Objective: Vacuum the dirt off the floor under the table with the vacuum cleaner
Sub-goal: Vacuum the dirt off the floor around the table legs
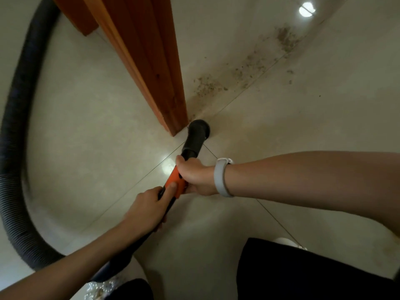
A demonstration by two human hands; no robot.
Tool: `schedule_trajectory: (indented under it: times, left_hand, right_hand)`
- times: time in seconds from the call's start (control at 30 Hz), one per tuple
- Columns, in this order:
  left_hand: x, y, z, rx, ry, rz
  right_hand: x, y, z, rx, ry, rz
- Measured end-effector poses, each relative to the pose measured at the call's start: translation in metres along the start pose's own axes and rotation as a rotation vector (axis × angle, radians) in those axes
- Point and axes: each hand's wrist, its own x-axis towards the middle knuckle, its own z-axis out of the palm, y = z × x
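Note:
The vacuum cleaner's black nozzle [198,132] touches the pale tiled floor right beside the foot of the wooden table leg [151,61]. Its wand has an orange handle section [174,182]. My right hand [194,176] grips the wand just above the orange part, a white band on its wrist. My left hand [149,206] grips the wand lower down, thumb lying on the orange section. A trail of brownish dirt [249,68] runs across the floor from the nozzle toward the far right.
The ribbed black hose [15,148] loops wide around the left side and returns under my left arm. My dark trouser legs [303,269] fill the bottom right. A second wooden piece [75,16] stands at top left.

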Motion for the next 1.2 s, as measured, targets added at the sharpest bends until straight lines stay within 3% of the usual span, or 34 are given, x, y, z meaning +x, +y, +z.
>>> schedule_trajectory:
  times: [0.3, 0.63, 0.9, 1.07, 1.2]
  left_hand:
    - [0.021, 0.045, 0.014, -0.152, 0.065, 0.047]
    - [0.037, 0.078, 0.021, -0.47, -0.059, -0.029]
    - [0.052, 0.078, 0.015, -0.458, -0.012, -0.026]
    - [0.035, 0.065, 0.022, -0.365, -0.074, 0.032]
    - [0.024, 0.06, 0.033, -0.341, -0.157, 0.072]
  right_hand:
    - [0.009, -0.041, -0.042, -0.104, 0.01, -0.106]
    - [0.01, -0.098, -0.073, -0.375, -0.031, -0.137]
    - [0.017, -0.109, -0.073, -0.371, 0.034, -0.202]
    - [0.013, -0.08, -0.074, -0.352, 0.043, -0.178]
    - [0.006, -0.054, -0.083, -0.286, 0.15, -0.166]
